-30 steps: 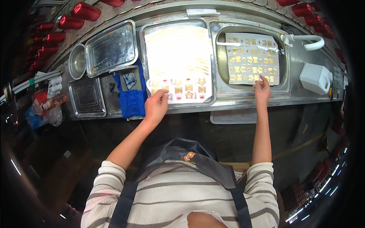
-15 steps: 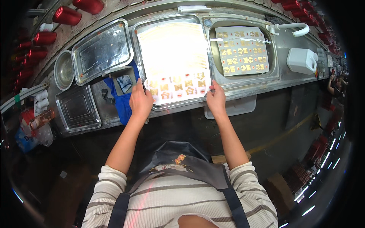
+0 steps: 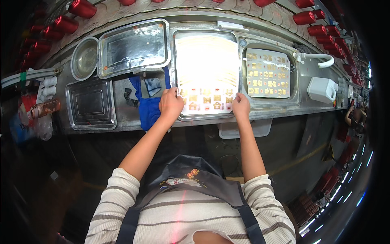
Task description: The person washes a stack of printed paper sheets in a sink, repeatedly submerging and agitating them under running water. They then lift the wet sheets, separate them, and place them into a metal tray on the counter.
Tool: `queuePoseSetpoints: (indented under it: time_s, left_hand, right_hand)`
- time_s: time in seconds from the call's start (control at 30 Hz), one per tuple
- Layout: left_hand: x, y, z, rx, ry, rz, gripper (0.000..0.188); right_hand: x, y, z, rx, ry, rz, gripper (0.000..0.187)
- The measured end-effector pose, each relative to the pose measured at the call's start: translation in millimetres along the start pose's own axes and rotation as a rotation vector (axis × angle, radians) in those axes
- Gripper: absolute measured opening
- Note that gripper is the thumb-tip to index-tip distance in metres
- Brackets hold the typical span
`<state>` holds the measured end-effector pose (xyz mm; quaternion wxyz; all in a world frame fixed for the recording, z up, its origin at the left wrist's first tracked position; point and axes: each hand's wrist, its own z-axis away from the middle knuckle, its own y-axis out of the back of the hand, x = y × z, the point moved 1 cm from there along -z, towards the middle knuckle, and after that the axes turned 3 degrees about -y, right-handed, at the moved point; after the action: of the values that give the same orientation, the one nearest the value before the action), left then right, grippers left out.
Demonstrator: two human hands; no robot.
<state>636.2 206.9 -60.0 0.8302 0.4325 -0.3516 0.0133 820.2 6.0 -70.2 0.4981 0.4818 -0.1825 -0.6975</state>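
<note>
My left hand and right hand pinch a gold-printed sheet by its sides, over the metal tray just beside the sink.

The head view looks steeply down from the person's own head, through the left of two side-by-side fisheye cameras, facing over the dark apron in the lower part toward the metal table across the upper half. It sits near enough to show the left hand and right hand clearly, yet wide enough that the table's edges bow.
</note>
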Motion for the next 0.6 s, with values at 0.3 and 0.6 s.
queuePoseSetpoints:
  time_s: [0.3,0.6]
  left_hand:
    - [7,-8,-22,-0.207,0.396,0.644,0.036]
    - [14,-19,-17,-0.239,0.089,0.07,0.047]
  right_hand:
    - [9,-3,1,0.07,0.076,0.071,0.046]
    - [36,-7,-20,0.031,0.108,-0.046,0.046]
